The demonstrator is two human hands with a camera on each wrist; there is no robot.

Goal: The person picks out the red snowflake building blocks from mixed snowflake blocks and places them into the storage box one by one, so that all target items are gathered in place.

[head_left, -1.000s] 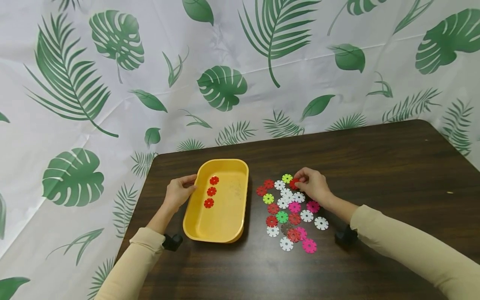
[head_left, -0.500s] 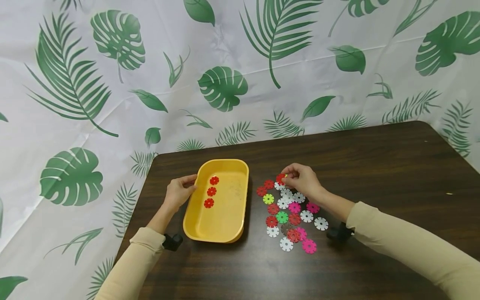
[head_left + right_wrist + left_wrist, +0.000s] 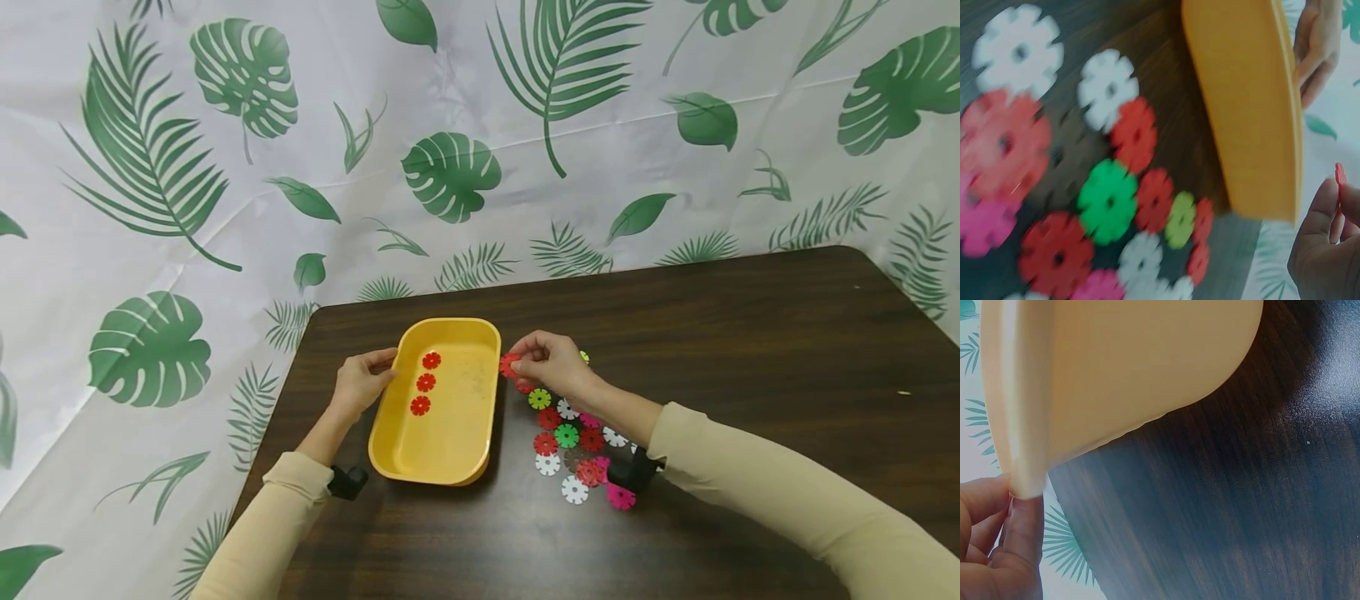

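Observation:
My left hand [image 3: 358, 385] grips the left rim of a yellow plastic tray [image 3: 457, 429], thumb and fingers pinching its edge in the left wrist view. Three red notched discs [image 3: 426, 382] lie in a slanting row along the tray's left side. My right hand [image 3: 553, 363] pinches another red notched disc [image 3: 508, 365] between thumb and fingertips, right at the tray's right rim. Seen edge-on in the right wrist view, that disc [image 3: 1339, 174] stands upright in the fingertips.
Right of the tray, a loose spread of discs includes green [image 3: 567, 435], yellow-green [image 3: 539, 399], white [image 3: 575, 490] and pink [image 3: 621, 497] ones, some overlapping. My right forearm partly covers them. A leaf-patterned cloth [image 3: 450, 242] hangs behind the dark wooden table [image 3: 712, 333].
My right hand has carried the red disc leftward, from the far side of the loose discs to the tray's right rim. My left hand and the tray stay put.

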